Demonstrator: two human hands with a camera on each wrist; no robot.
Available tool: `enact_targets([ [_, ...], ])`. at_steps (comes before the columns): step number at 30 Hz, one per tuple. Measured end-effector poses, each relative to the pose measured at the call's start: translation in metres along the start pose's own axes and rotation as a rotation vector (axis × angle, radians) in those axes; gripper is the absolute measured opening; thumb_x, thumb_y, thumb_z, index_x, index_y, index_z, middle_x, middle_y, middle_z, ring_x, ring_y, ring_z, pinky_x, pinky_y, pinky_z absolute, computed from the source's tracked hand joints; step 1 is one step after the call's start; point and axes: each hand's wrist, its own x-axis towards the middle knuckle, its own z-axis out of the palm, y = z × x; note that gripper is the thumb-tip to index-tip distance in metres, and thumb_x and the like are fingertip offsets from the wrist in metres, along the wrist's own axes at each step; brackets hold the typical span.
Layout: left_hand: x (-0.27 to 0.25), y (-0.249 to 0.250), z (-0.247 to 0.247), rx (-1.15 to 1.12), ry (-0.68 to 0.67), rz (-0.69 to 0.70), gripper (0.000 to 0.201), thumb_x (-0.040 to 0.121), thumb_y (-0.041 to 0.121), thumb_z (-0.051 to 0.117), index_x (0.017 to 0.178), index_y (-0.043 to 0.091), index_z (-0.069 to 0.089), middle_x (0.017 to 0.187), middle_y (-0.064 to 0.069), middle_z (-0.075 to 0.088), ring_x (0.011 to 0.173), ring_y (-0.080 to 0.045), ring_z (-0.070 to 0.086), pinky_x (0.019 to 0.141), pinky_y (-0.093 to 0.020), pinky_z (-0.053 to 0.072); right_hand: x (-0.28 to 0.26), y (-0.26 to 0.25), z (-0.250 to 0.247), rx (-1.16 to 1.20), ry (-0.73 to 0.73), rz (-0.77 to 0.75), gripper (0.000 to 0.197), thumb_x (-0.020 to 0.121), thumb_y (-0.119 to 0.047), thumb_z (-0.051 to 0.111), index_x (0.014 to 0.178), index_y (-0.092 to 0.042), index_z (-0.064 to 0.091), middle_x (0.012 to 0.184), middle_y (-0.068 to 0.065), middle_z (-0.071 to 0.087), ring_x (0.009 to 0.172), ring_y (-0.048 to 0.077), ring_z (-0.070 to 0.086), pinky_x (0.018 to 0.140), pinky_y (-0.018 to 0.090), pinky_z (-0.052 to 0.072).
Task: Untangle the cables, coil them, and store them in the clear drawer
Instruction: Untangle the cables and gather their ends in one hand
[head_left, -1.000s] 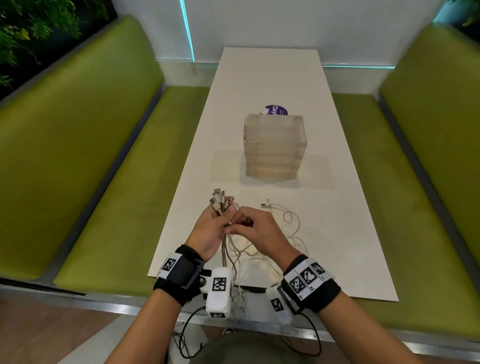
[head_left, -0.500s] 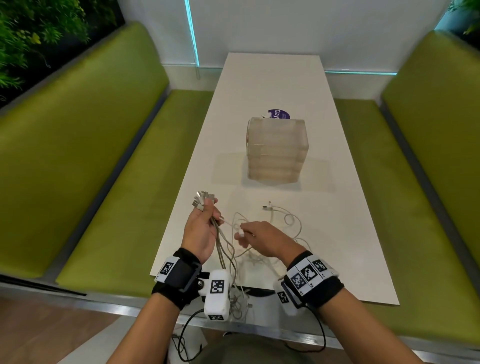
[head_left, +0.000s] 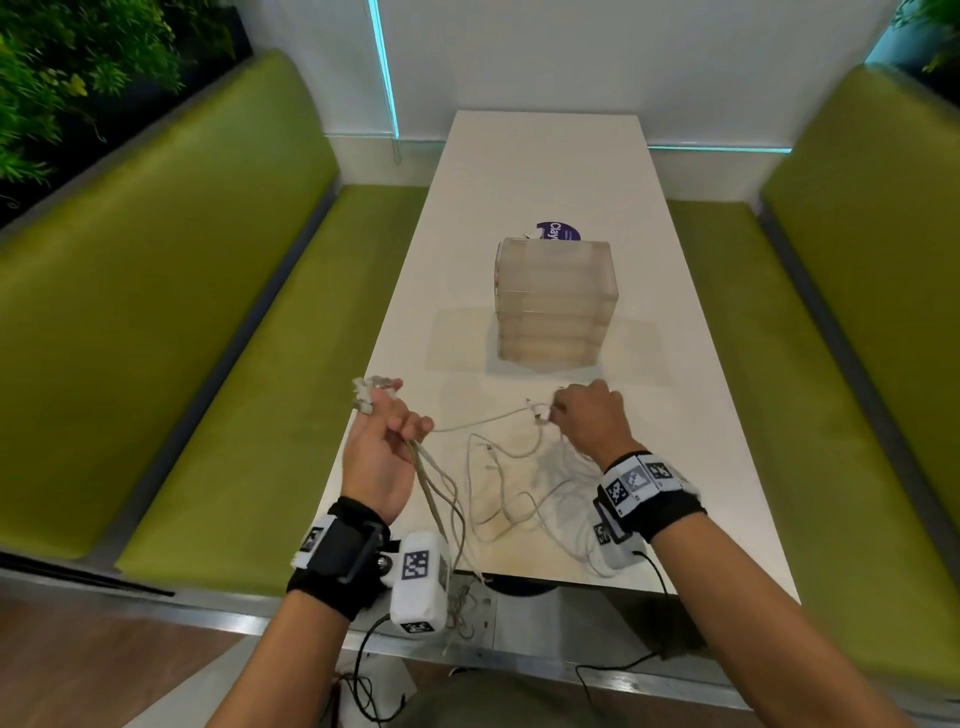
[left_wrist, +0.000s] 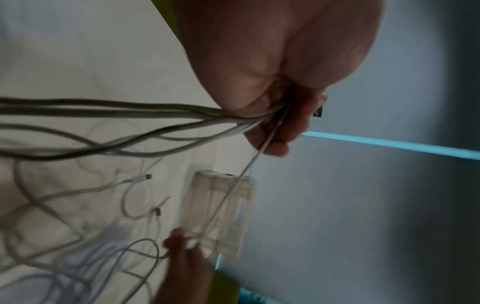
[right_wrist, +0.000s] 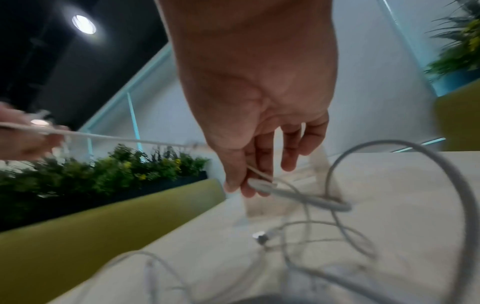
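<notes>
Untangling is underway, nothing coiled or stored yet. The left hand (head_left: 382, 457) grips a bunch of cables (head_left: 441, 499) w/ fingers curled round them, plug ends (head_left: 366, 395) sticking out past the fingertips; the rest trails down over the near edge of the tabletop (head_left: 540, 171). The right hand (head_left: 589, 415) pinches one cable end (right_wrist: 259, 185) btwn thumb and fingers, and a single strand (head_left: 478, 422) runs fairly taut from it across to the left hand, so it looks like one cable is being teased out of the bundle. A loose tangle (head_left: 519, 488) lies on the tabletop btwn and below the hands, several loops overlapping, at least one free plug (left_wrist: 145, 178) lying flat. The clear drawer unit (head_left: 556, 306) stands further back, apart from the cables, all drawers look closed. Left to do, I'd judge: separate each cable, coil them, open a drawer, put them in, i.e. most of the job.
</notes>
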Motion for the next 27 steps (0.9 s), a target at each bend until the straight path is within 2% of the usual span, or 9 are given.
enact_targets([
  [4, 0.012, 0.022, -0.017, -0.051, 0.043, 0.013, 0.026, 0.102, 0.032, 0.035, 0.104, 0.011, 0.05, 0.053, 0.01, 0.038, 0.043, -0.005, 0.03, 0.046, -0.018, 0.035, 0.006, 0.033, -0.005, 0.109, -0.046, 0.13, 0.023, 0.095, -0.032, 0.048, 0.089, -0.019, 0.067, 0.105, 0.01, 0.066, 0.106, 0.033, 0.048, 0.081, 0.036, 0.03],
  [8, 0.01, 0.013, -0.015, 0.093, 0.08, -0.014, 0.027, 0.099, 0.035, 0.039, 0.105, 0.011, 0.05, 0.055, 0.008, 0.034, 0.045, -0.005, 0.029, 0.044, -0.019, 0.031, 0.005, 0.023, -0.019, 0.441, -0.037, 0.048, 0.033, 0.092, -0.035, 0.056, 0.07, -0.012, 0.065, 0.068, 0.0, 0.064, 0.065, 0.02, 0.056, 0.061, 0.029, 0.039],
  [10, 0.006, 0.002, -0.007, 0.186, 0.075, -0.054, 0.022, 0.098, 0.031, 0.044, 0.106, 0.011, 0.049, 0.055, 0.008, 0.031, 0.046, -0.005, 0.028, 0.045, -0.019, 0.029, -0.001, 0.006, -0.026, 0.549, -0.046, -0.039, 0.034, 0.093, -0.035, 0.056, 0.071, -0.011, 0.067, 0.064, 0.0, 0.064, 0.057, 0.017, 0.054, 0.055, 0.029, 0.039],
  [13, -0.002, -0.014, 0.008, 0.312, -0.019, -0.115, 0.009, 0.092, 0.024, 0.054, 0.091, 0.016, 0.049, 0.06, 0.008, 0.031, 0.046, -0.003, 0.026, 0.047, -0.019, 0.027, -0.015, -0.021, -0.032, 0.623, -0.062, -0.172, 0.032, 0.093, -0.035, 0.054, 0.075, -0.014, 0.07, 0.072, 0.008, 0.066, 0.064, 0.015, 0.057, 0.063, 0.026, 0.043],
  [16, -0.006, -0.025, 0.022, 0.425, -0.099, -0.158, 0.02, 0.083, 0.033, 0.063, 0.082, 0.019, 0.048, 0.059, 0.01, 0.031, 0.048, -0.005, 0.025, 0.048, -0.02, 0.027, -0.027, -0.042, -0.035, 0.729, -0.051, -0.25, 0.029, 0.094, -0.032, 0.055, 0.077, -0.014, 0.07, 0.064, -0.006, 0.056, 0.057, 0.0, 0.047, 0.056, 0.012, 0.037],
  [19, -0.005, -0.028, 0.03, 0.433, -0.075, -0.228, 0.036, 0.079, 0.045, 0.062, 0.094, 0.012, 0.055, 0.056, 0.008, 0.03, 0.047, -0.007, 0.026, 0.047, -0.02, 0.028, -0.035, -0.05, -0.036, 0.735, -0.097, -0.373, 0.024, 0.093, -0.028, 0.057, 0.079, -0.016, 0.071, 0.062, 0.001, 0.056, 0.057, 0.007, 0.045, 0.058, 0.02, 0.037],
  [21, -0.004, -0.029, 0.031, 0.447, -0.067, -0.246, 0.028, 0.086, 0.039, 0.061, 0.089, 0.011, 0.058, 0.054, 0.006, 0.033, 0.047, -0.008, 0.03, 0.046, -0.02, 0.029, -0.037, -0.052, -0.032, 0.629, -0.153, -0.467, 0.022, 0.092, -0.029, 0.058, 0.083, -0.015, 0.072, 0.069, 0.012, 0.062, 0.066, 0.017, 0.049, 0.064, 0.029, 0.04],
  [24, -0.002, -0.025, 0.029, 0.406, -0.06, -0.18, 0.019, 0.092, 0.021, 0.058, 0.075, 0.017, 0.049, 0.051, 0.008, 0.03, 0.045, -0.007, 0.027, 0.042, -0.018, 0.029, -0.033, -0.049, -0.022, 0.4, -0.207, -0.547, 0.027, 0.089, -0.04, 0.059, 0.083, -0.017, 0.071, 0.073, 0.001, 0.065, 0.08, 0.014, 0.044, 0.074, 0.029, 0.038],
  [27, 0.005, -0.014, 0.022, 0.282, 0.017, -0.11, 0.026, 0.095, 0.012, 0.053, 0.072, 0.019, 0.045, 0.049, 0.012, 0.029, 0.043, -0.004, 0.024, 0.04, -0.017, 0.025, -0.02, -0.029, -0.013, 0.268, -0.21, -0.485, 0.036, 0.087, -0.046, 0.059, 0.076, -0.013, 0.066, 0.072, -0.001, 0.062, 0.085, 0.016, 0.044, 0.075, 0.033, 0.038],
])
